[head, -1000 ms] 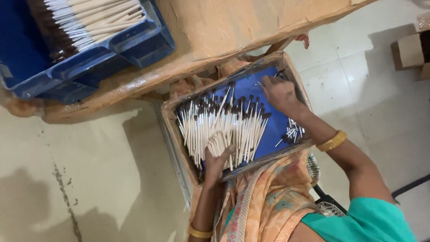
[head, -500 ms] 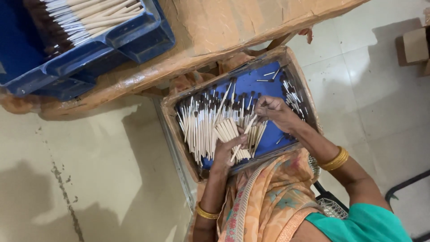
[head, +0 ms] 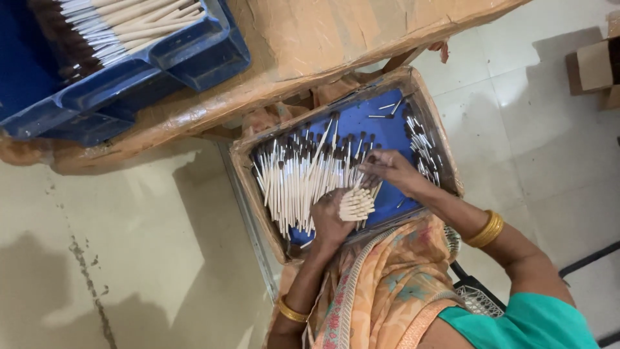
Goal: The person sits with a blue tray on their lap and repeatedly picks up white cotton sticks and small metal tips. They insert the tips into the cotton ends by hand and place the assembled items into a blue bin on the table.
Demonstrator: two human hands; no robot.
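1. Cream-white sticks with dark tips [head: 303, 178] are spread in a loose layer across the left and middle of a shallow blue-floored tray [head: 381, 126] edged in brown cardboard.
2. A small bundle of sticks [head: 356, 204] is gripped in the left hand [head: 332, 220], fingers curled shut around it; cut ends are seen fanned out to the right of the fist, just over the tray's near edge.
3. The right hand [head: 391, 173] is laid on the stick layer just far of the bundle, fingertips pressed together on a few sticks at the dark-tipped end; exactly how many are pinched cannot be told.
4. The two hands are set nearly touching, the bundle between them.
5. A second, smaller heap of sticks [head: 423, 148] is seen along the tray's right wall.
6. A blue crate [head: 194, 55] of similar sticks is seen far left on a paper-wrapped table [head: 336, 39], cut off by the frame edge.
7. Left palm and the bundle's dark tips are hidden by the fist; forearms are partly covered by an orange patterned cloth [head: 387, 284].
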